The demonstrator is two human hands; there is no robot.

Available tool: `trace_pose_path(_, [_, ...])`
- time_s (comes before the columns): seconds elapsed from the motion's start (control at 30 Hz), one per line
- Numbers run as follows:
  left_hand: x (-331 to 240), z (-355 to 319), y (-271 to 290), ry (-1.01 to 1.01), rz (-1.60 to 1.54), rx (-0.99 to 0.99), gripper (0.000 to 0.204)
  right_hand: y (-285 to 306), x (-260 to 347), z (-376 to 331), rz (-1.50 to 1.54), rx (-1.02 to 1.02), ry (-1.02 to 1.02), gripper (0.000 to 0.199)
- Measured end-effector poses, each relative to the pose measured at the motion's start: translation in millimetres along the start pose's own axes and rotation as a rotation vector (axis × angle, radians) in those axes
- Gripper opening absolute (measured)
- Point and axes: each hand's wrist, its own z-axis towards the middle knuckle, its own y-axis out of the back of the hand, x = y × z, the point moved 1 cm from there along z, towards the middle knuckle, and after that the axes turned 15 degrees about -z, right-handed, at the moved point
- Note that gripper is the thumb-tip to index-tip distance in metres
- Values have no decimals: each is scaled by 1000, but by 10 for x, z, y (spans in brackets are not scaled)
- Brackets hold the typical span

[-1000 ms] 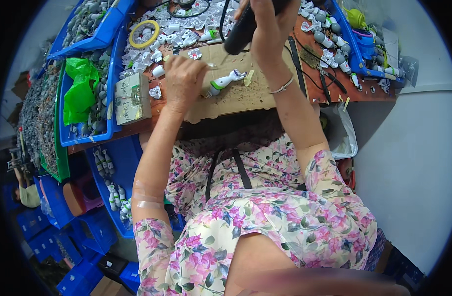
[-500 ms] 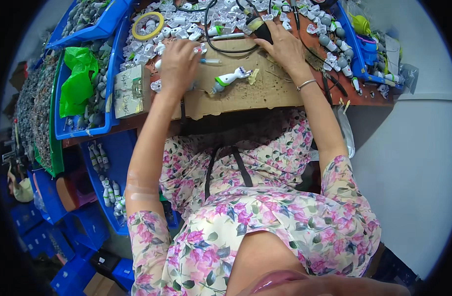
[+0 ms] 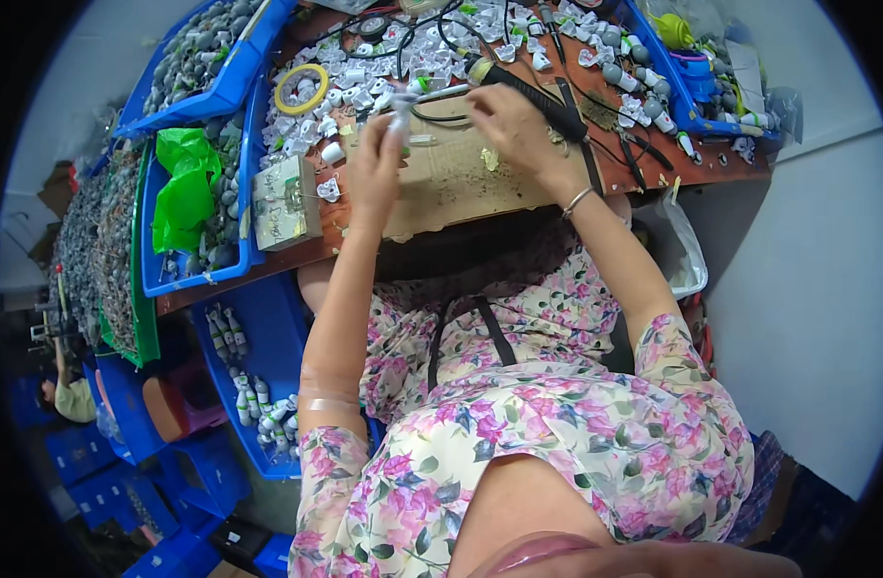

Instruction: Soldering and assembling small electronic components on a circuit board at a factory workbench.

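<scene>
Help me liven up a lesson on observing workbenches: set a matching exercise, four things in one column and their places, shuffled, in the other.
Things
1. blurred whitish piece
2. green plastic bag
3. yellow ring
4. black-handled pliers

Places
A. in a blue bin at the left
B. on the reddish-brown tabletop, toward the right
C. among small white parts
D. held by the left hand

Pairs: 1-D, 2-A, 3-C, 4-B

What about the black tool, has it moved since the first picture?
Yes, the black tool moved right: its end hung over the middle of the cardboard; now it's by the right edge.
</scene>
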Motion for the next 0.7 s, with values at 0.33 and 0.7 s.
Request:
trace_pose_path(0.33, [-47,-5,504,299,-807,-143,27,-325,906,257,171,34,174,33])
trace_pose_path(0.7, [-46,-84,588,368,-827,-1,36,-530,986,333,130,117,341,59])
